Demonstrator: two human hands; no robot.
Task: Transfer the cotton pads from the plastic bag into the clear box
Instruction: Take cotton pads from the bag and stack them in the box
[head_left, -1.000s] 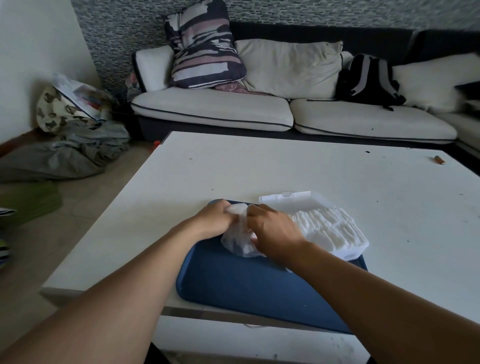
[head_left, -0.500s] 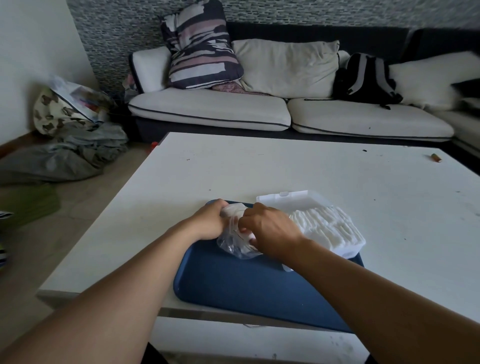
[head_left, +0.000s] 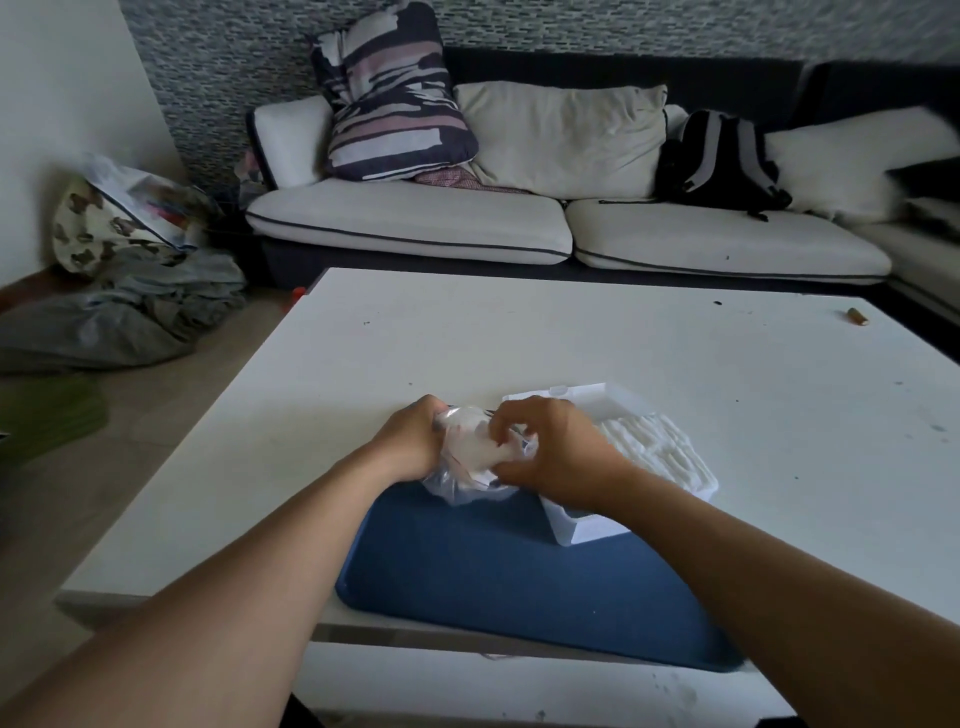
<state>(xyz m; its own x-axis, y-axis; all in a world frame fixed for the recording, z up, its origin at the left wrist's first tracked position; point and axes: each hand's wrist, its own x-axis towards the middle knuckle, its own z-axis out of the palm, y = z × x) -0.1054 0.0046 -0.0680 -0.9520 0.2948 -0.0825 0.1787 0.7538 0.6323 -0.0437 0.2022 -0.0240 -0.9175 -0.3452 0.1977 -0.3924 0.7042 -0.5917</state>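
We hold the plastic bag (head_left: 470, 467) over the far-left end of the blue tray (head_left: 519, 582), our left hand (head_left: 410, 441) gripping its left side and our right hand (head_left: 556, 457) with fingers curled into its mouth. The clear box (head_left: 587, 530), filled with cotton pads (head_left: 654, 447), sits just right of it. The tray overhangs the tabletop's (head_left: 571, 343) near edge.
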